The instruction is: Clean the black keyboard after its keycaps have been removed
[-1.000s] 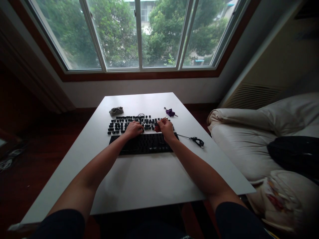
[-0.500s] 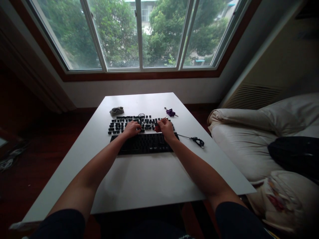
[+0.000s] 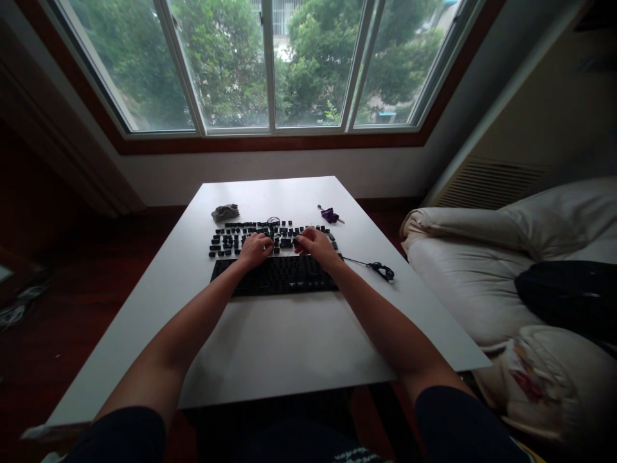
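Observation:
A black keyboard [image 3: 284, 283] lies on the white table [image 3: 270, 354]. Behind it, several loose black keycaps [image 3: 226, 241] are laid out in rows. My left hand [image 3: 254, 249] rests over the keycaps at the keyboard's back edge, fingers curled down; what they hold is hidden. My right hand [image 3: 315, 244] is beside it to the right, fingers pinched over the keycaps; I cannot make out what is in them. The hands are a short gap apart.
A grey crumpled cloth [image 3: 225, 211] lies at the back left of the keycaps. A purple tool [image 3: 330, 215] lies at the back right. The keyboard's cable [image 3: 380, 270] coils on the right. A white sofa [image 3: 506, 270] with a dark garment stands right of the table.
My right hand has shifted slightly left and lowered over the keycaps; the reddish item seen at its fingers earlier no longer shows. The view has tilted a little.

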`<state>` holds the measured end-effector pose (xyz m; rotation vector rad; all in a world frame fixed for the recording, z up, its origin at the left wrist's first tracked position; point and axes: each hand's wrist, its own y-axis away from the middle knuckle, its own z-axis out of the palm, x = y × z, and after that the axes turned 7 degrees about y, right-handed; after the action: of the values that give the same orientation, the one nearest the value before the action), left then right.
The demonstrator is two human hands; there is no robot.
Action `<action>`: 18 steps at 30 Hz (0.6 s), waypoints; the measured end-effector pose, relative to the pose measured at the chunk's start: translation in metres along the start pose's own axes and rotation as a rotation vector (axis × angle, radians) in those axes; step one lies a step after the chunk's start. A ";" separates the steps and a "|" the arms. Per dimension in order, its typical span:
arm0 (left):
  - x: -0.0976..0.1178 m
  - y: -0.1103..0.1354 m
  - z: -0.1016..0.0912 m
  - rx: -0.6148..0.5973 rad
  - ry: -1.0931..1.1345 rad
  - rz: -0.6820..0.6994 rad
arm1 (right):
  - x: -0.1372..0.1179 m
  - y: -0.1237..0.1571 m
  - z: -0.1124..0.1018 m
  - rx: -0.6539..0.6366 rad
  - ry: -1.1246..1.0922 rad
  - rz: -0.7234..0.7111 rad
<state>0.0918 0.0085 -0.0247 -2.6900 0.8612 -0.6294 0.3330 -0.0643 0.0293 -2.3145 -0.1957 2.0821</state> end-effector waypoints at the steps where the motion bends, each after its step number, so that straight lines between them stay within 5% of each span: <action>1: 0.004 0.004 0.000 0.011 0.018 0.014 | 0.001 0.000 -0.001 -0.053 0.038 -0.007; 7: 0.029 0.035 0.002 -0.022 0.111 0.113 | 0.013 0.009 -0.003 -0.246 0.348 0.032; 18: 0.036 0.053 0.002 -0.042 0.100 0.108 | 0.011 0.031 0.008 -0.304 0.582 -0.027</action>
<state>0.0932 -0.0557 -0.0335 -2.6461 1.0493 -0.7336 0.3287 -0.0949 0.0147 -2.9472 -0.5471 1.3528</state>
